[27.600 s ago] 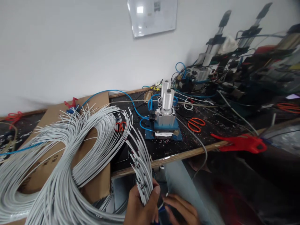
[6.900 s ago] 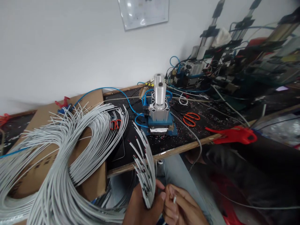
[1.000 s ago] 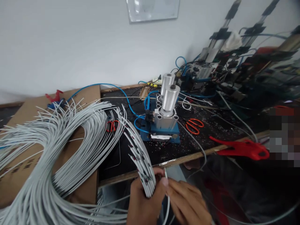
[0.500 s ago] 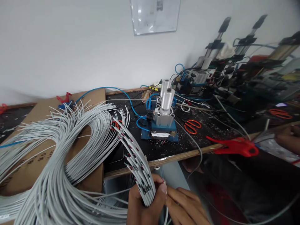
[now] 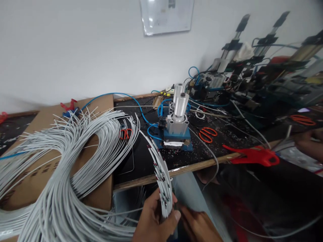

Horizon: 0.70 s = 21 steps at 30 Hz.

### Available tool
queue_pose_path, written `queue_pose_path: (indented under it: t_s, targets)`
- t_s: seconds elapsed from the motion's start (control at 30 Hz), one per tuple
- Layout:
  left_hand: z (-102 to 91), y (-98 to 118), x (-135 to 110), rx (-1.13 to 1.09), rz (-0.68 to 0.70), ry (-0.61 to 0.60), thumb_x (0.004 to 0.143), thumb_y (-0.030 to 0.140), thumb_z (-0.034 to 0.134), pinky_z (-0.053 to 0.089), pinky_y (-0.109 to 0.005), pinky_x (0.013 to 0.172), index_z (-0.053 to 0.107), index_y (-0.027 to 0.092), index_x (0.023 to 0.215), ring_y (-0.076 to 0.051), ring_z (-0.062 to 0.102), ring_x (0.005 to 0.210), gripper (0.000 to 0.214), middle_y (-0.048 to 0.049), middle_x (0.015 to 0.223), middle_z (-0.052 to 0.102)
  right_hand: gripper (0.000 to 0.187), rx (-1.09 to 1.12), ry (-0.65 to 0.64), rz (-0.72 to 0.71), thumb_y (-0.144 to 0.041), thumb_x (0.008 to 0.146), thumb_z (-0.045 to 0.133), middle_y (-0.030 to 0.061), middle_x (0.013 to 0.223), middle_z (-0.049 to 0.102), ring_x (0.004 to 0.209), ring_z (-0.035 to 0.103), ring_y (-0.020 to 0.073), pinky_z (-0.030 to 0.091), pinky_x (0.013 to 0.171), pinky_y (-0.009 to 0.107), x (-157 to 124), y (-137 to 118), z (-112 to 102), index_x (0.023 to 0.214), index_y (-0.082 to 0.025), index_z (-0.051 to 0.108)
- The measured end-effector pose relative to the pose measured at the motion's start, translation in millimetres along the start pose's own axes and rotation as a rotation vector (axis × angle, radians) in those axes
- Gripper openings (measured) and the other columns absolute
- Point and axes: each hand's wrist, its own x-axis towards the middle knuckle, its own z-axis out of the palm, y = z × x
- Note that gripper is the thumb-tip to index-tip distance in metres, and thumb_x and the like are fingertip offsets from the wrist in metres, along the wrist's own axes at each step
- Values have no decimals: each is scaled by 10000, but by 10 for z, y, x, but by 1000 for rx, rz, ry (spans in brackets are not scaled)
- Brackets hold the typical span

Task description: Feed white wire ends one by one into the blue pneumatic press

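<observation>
In the lower middle of the frame, the left hand (image 5: 154, 220) has its fingers and thumb clamped around a bundle of cable ends (image 5: 164, 179), slim, round and pale grey-white, fanning upward in a gentle curve. Small dark, red and green bits of inner wire show at the stripped tips. The right hand (image 5: 202, 226), just beside it at the bottom of the frame, is slightly blurred with its fingertips in shadow; whether its fingers are together, apart or closed on something, I cannot tell.

At the left of the frame, a heap of smooth, rubbery-looking cables (image 5: 64, 181) loops and crosses over flat brown cardboard (image 5: 101, 200) with dark printed letters, their loose ends spreading like bristles. Orange looped handles (image 5: 125, 134) show at the right edge of the heap.

At the centre stands a metal press (image 5: 178, 126), with two ridged silvery cylinders above a blocky body and a flat blue base. It sits on a black, speckled tabletop (image 5: 148, 164) edged with raw, layered wood. Right of it lie orange-handled scissors (image 5: 208, 134) and a glossy red plastic air gun (image 5: 259, 157). A co-worker's hand (image 5: 311, 146) shows at the right edge.
</observation>
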Motion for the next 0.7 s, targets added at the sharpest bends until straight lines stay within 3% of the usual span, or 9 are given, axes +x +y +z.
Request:
queue_pose_path:
  t_s: [0.1,0.23,0.33,0.47,0.7]
  targets:
    - [-12,-22,31,-1,62,-73,613,450,977,321,-284,462,767,259,688,-135,409,447,293,43,548,562,287,125,-27,89,-109,1006,489,3,759,815,607,813,177,652,568,170,169,-113,-222,1130,-298,667]
    - [-34,38,73,53,41,-125,609,314,988,478,-321,599,807,230,751,-210,556,623,245,-2,650,681,140,292,31,190,-244,1032,570,-51,675,667,525,707,152,581,480,227,460,-334,-413,935,-308,648]
    - [-63,45,121,59,39,-227,524,244,1014,500,-307,668,781,232,742,-209,573,675,319,36,659,670,202,261,23,182,-327,995,657,-85,624,617,469,648,119,490,423,219,577,-431,-346,802,-290,611]
    - [-99,-8,170,67,95,-252,516,232,1036,492,-290,710,795,252,796,-210,572,733,370,49,717,694,232,248,15,221,-242,932,667,-95,612,599,459,617,92,446,432,199,597,-431,-221,731,-266,554]
    - [-122,-17,125,-105,60,-340,645,475,1008,491,-311,781,864,277,935,-227,620,818,380,-6,815,741,197,404,-125,342,-196,968,611,-49,691,658,600,673,121,509,558,202,619,-409,-302,779,-245,642]
